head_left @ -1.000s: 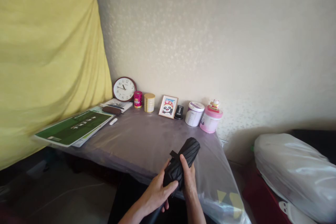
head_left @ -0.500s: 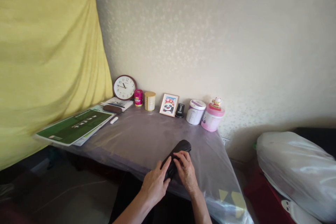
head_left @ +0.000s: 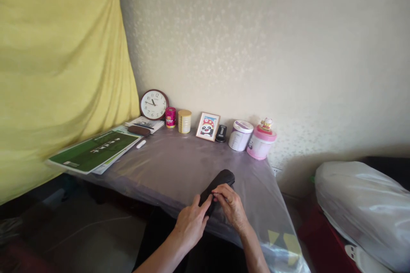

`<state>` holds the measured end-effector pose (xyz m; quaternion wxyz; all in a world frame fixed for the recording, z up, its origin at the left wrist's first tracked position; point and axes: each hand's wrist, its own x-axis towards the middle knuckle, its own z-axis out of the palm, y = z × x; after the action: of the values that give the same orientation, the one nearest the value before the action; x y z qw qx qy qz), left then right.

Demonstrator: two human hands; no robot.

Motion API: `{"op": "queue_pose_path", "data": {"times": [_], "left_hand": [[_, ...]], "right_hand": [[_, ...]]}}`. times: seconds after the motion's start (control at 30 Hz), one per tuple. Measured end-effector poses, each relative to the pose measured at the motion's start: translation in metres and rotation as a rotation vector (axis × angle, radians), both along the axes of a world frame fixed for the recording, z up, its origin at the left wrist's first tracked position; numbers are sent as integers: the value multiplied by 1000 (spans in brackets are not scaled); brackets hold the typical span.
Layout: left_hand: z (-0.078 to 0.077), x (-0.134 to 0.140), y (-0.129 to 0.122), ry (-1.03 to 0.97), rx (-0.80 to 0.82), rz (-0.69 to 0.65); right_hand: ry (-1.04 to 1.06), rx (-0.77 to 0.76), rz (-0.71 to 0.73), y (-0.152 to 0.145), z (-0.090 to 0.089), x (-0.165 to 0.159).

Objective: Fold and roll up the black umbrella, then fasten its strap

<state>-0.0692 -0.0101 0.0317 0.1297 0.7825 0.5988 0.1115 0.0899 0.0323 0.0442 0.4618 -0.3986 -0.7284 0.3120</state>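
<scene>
A black, long, bundled thing that looks like a folded umbrella lies slanted at the table's near edge, its rounded end pointing away from me to the right. My left hand is closed around its near part, with the thumb and forefinger along it. On the other side, my right hand has its thumb and fingertips pinched together right against the black fabric, close to the left fingertips. What lies between those right fingertips is too small to make out.
A plastic-covered table bears a clock, a pink can, a yellow tin, a picture frame, a purple-white tub and a pink tub along the wall. Green booklet at left; plastic-wrapped bundle at right.
My right fingers have drawn together into a tighter pinch and come nearer my left fingertips. The umbrella stays in about the same place; the view has shifted slightly.
</scene>
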Motion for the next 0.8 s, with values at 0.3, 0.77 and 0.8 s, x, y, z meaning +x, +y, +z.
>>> {"op": "queue_pose_path", "data": {"times": [0.3, 0.77, 0.8], "left_hand": [[-7, -3, -2, -21, -9, 11], [-8, -28, -18, -112, -65, -28], [-8, -28, -18, -104, -59, -20]], "right_hand": [[-308, 34, -148, 37, -7, -26], [301, -293, -325, 24, -7, 19], [260, -261, -294, 24, -8, 17]]}}
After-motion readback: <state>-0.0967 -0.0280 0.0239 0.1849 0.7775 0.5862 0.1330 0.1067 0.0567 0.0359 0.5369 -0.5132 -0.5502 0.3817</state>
